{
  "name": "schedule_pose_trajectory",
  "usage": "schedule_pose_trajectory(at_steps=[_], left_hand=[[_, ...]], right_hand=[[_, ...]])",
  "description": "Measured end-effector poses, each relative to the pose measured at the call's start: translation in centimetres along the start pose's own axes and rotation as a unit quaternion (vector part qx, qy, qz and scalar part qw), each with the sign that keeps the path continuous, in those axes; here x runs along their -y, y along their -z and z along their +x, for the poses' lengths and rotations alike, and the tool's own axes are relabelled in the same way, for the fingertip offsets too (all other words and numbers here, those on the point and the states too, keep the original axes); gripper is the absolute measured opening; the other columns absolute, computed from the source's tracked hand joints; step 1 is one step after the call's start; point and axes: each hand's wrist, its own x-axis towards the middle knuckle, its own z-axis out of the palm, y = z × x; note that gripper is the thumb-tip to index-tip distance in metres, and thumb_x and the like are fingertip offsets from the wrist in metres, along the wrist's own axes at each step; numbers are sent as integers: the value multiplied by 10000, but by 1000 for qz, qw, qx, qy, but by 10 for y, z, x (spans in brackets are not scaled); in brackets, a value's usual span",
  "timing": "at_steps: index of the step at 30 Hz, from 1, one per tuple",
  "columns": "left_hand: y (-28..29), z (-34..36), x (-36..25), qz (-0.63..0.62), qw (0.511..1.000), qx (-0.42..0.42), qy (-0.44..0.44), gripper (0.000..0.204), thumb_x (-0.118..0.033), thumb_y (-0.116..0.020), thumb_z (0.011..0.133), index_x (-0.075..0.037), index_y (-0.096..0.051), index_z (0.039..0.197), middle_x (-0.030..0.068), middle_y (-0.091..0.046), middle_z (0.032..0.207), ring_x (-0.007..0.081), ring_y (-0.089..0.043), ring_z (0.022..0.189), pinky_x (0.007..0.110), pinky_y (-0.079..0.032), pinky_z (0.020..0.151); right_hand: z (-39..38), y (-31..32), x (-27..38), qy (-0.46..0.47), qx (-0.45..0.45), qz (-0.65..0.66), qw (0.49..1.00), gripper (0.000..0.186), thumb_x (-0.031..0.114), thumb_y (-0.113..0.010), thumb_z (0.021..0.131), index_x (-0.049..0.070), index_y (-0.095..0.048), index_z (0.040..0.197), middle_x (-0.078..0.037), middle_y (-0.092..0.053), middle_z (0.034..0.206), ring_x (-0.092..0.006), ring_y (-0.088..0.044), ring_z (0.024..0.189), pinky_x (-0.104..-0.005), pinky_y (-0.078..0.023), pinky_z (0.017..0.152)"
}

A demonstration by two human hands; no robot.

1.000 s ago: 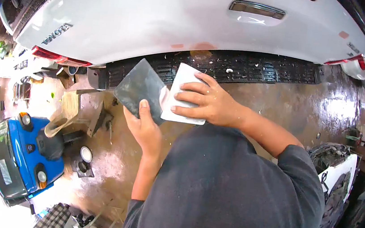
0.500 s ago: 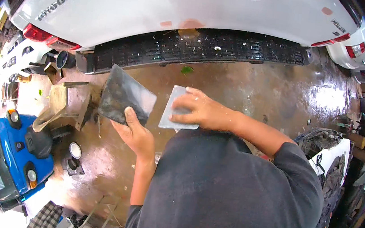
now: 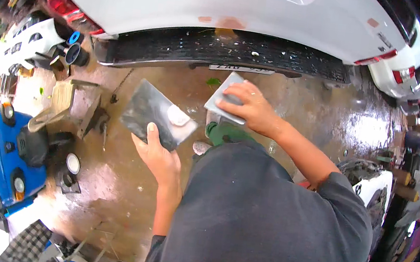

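My left hand (image 3: 159, 156) grips a dark grey, smeared square board (image 3: 145, 110) by its near edge, thumb on top. A lump of white paste (image 3: 177, 116) sits near the board's right corner, beside a paler smear. To the right, my right hand (image 3: 254, 107) is closed on a thin light-grey rectangular plate (image 3: 218, 94), fingers spread across its upper face. The plate is held apart from the board. Both are in the air in front of my body, and the plate's underside is hidden.
Ahead stands a white pickup tailgate (image 3: 183, 4) with pinkish patches, above a black step bumper (image 3: 147, 49) flecked with white bits. On the left are a beige plastic chair (image 3: 62, 101) and a blue vehicle part (image 3: 2, 154). The brown floor (image 3: 316, 107) looks wet.
The plate in my right hand has moved forward and tilted. A white paste lump now shows on the board, which has shifted slightly right. My view has shifted, exposing my green-clad leg.
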Motion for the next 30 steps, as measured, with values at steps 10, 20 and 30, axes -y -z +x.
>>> schedule_pose_trajectory(at_steps=[10, 20, 30], left_hand=[[-30, -3, -15, 76, 967, 8, -243, 497, -88, -502, 1002, 59, -312, 1438, 208, -458, 1401, 285, -511, 1238, 422, -415, 1060], [-49, 21, -24, 316, 812, -221, -437, 514, -130, -554, 992, 76, -359, 1421, 219, -483, 1378, 303, -527, 1210, 423, -430, 1042], [-104, 21, 102, -22, 919, -292, -264, 442, -101, -518, 1007, 16, -377, 1410, 139, -499, 1361, 235, -515, 1216, 397, -422, 1048]], right_hand=[[70, 51, 58, 88, -111, -77, 987, 398, 182, -732, 778, 248, -700, 1169, -28, -570, 1261, -280, -532, 1228, -539, -362, 1097], [62, 8, -31, -36, 101, 401, 910, 454, 80, -612, 902, 199, -582, 1339, -78, -572, 1299, -294, -516, 1260, -516, -371, 1088], [90, 57, -153, -254, 257, 891, 274, 875, 753, -407, 882, 205, -274, 1552, -136, -298, 1587, -437, -291, 1440, -773, -278, 1036]])
